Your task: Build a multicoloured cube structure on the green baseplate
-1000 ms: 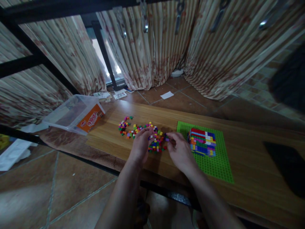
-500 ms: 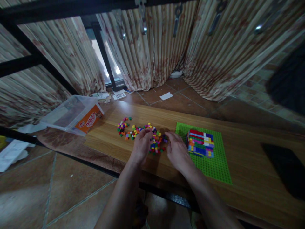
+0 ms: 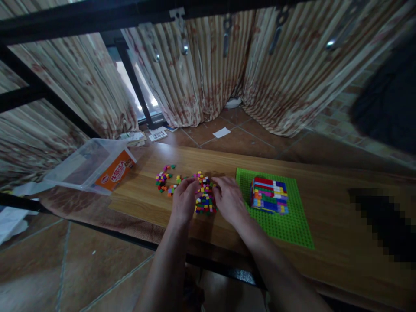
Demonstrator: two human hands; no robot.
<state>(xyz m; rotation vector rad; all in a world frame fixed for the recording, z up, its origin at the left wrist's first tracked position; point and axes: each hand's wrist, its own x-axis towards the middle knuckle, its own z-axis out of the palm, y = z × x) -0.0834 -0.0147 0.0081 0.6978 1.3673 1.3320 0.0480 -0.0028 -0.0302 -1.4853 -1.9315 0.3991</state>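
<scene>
A loose pile of small toy bricks (image 3: 204, 203) in many colours lies on the wooden table, between my two hands. At its left side is my left hand (image 3: 184, 201), fingers curled in and thumb close to the forefinger; whatever they hold is hidden. My right hand (image 3: 229, 197) reaches in from the other side, its fingers apart and bent toward the bricks, touching the pile's edge. Right of it, a block built of coloured bricks (image 3: 269, 195) sits on a green studded baseplate (image 3: 295, 229). More loose bricks (image 3: 161, 178) trail off to the left.
A clear plastic bin (image 3: 78, 167) with an orange label stands at the table's left end. Toward the right end of the wooden table (image 3: 328, 208) is a dark flat object (image 3: 380, 221), partly pixelated. Striped curtains (image 3: 208, 73) hang behind, and a black frame bar (image 3: 97, 21) crosses above.
My right hand has moved in against the pile's right side, and the bricks between the hands sit closer together. The whole view has shifted slightly.
</scene>
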